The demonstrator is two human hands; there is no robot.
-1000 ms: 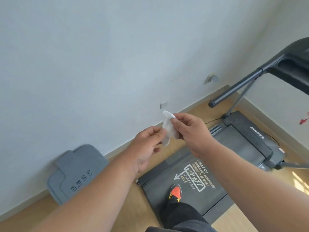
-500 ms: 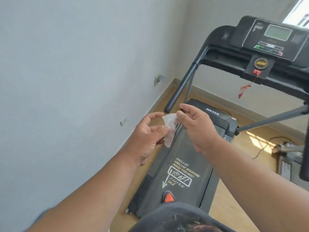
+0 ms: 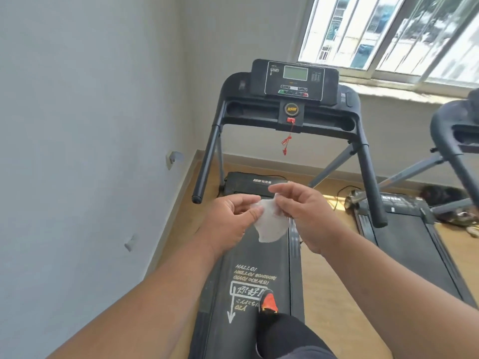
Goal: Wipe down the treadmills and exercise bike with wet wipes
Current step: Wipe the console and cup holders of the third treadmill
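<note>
Wipe (image 3: 269, 226) now unfolded between hands

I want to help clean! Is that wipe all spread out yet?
Not fully: the white wet wipe hangs crumpled, pinched between both hands.

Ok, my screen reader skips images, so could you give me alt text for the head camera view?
Both hands, left and right, pinch a white wet wipe above a black treadmill whose console faces the person, beside a second treadmill under a window.
</note>
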